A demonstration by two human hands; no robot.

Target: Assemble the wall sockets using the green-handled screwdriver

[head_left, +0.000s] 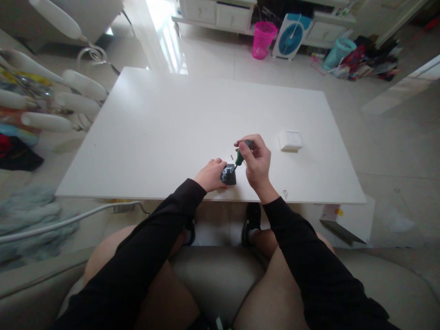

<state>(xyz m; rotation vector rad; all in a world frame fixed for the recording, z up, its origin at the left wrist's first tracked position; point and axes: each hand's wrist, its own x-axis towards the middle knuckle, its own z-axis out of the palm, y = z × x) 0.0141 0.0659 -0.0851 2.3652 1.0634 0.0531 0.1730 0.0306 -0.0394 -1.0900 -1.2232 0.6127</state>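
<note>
My left hand [211,175] grips a small dark, squarish device [228,175] at the table's front edge. Its kind is hard to make out, though its upper face shows moulded detail. In my right hand [257,160] is a screwdriver [239,156] with a green and dark handle, held at a slant. The shaft points down to the left, and its tip meets the dark device. A small thin brownish piece [232,157] lies on the table just beyond the device. To the right of my right hand sits a white socket box [290,140].
The white table [172,119] spans the middle of the view. White rounded rack arms [82,85] reach in at the left. On the floor beyond stand a pink basket [264,40], a blue and white fan [290,37] and a teal basket [339,52].
</note>
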